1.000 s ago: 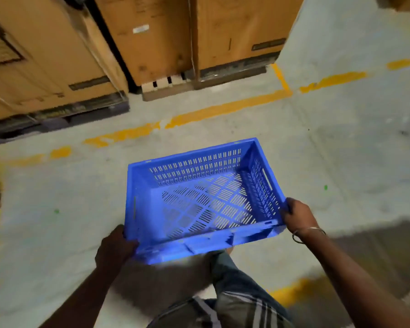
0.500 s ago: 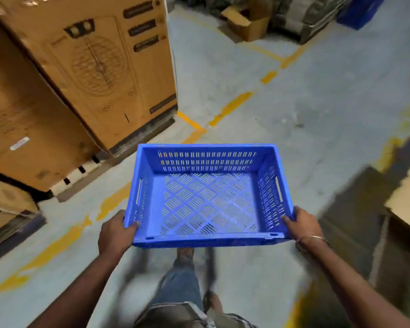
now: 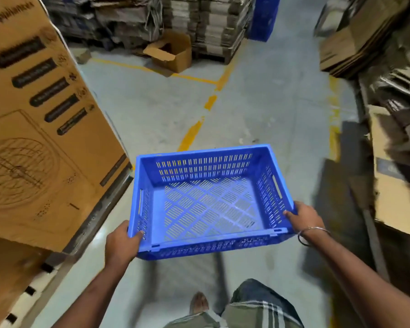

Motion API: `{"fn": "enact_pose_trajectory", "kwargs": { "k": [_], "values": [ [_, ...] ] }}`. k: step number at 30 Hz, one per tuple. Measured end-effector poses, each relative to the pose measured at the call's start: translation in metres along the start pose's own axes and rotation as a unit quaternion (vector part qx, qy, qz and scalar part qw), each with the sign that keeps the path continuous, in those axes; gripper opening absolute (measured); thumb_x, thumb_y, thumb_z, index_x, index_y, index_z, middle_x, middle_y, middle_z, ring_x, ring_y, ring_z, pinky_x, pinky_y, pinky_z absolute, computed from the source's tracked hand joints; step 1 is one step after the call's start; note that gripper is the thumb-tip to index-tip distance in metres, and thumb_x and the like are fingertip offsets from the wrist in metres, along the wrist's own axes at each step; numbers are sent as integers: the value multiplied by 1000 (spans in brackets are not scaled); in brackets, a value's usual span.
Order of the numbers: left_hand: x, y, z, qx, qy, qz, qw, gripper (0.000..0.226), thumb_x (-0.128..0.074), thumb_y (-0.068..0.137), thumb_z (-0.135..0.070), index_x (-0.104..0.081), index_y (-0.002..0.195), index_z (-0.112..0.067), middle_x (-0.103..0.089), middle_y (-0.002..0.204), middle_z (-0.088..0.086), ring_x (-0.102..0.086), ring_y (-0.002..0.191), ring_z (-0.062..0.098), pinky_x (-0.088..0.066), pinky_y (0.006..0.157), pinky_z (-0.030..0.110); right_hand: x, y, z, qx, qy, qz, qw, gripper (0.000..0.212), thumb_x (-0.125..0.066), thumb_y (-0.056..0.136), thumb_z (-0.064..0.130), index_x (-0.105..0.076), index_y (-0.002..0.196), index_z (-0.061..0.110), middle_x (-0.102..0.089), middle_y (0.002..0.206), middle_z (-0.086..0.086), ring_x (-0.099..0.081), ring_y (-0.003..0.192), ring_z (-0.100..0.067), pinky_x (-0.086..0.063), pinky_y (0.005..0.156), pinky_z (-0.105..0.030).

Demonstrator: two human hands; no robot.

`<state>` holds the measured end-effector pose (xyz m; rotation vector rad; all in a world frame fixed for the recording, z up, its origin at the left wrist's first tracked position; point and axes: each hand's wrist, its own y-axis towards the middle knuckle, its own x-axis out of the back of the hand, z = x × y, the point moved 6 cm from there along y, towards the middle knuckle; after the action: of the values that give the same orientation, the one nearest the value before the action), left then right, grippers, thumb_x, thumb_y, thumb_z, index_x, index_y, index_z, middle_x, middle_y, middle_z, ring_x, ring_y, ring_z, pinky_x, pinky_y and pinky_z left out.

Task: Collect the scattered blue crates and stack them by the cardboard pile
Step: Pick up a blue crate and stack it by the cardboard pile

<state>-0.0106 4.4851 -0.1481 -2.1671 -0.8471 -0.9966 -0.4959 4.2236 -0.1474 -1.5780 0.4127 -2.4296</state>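
Note:
I carry an empty blue slotted crate (image 3: 206, 197) level in front of me, above the floor. My left hand (image 3: 121, 242) grips its near left corner, thumb over the rim. My right hand (image 3: 303, 216) grips the near right corner, fingers curled over the rim. Far ahead, a stack of blue crates (image 3: 263, 17) stands beside tall piles of flattened cardboard (image 3: 213, 27) at the end of the aisle.
Large printed cartons on pallets (image 3: 40, 129) line the left side. Loose flattened cardboard (image 3: 393, 162) is heaped along the right. An open cardboard box (image 3: 173, 53) lies on the floor ahead. Yellow lines (image 3: 194, 131) mark the grey concrete aisle between them.
The view has swung from the cartons on the left to face down the aisle toward the cardboard piles. The crate stays in both hands and has levelled out.

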Motion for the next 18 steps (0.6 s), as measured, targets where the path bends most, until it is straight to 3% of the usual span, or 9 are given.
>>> {"fn": "enact_pose_trajectory", "kwargs": {
  "k": [3,8,18],
  "values": [
    [-10,57,-53,-39,24,10,999,19,-72,81,-27,-65,98,-24,-67,85,2,-52,71,24,-37,60,33,10,32,-2,-28,11,-10,999,24,-63,85,35,-62,99,16,-70,96,-11,-65,89,-34,-43,67,-32],
    [-50,144,-154,-92,40,35,994,16,-71,81,-25,-64,95,-23,-68,86,4,-56,74,27,-37,60,34,33,108,-15,-62,38,-19,997,24,-63,84,39,-64,96,18,-71,89,-5,-67,79,-28,-56,73,-40],
    [-127,284,-351,-123,36,58,990,14,-73,80,-20,-65,91,-17,-71,89,9,-64,84,33,-45,68,37,124,294,-10,-91,75,-58,991,29,-60,86,42,-63,100,17,-71,89,-4,-67,76,-25,-58,70,-42]
  ]
}}
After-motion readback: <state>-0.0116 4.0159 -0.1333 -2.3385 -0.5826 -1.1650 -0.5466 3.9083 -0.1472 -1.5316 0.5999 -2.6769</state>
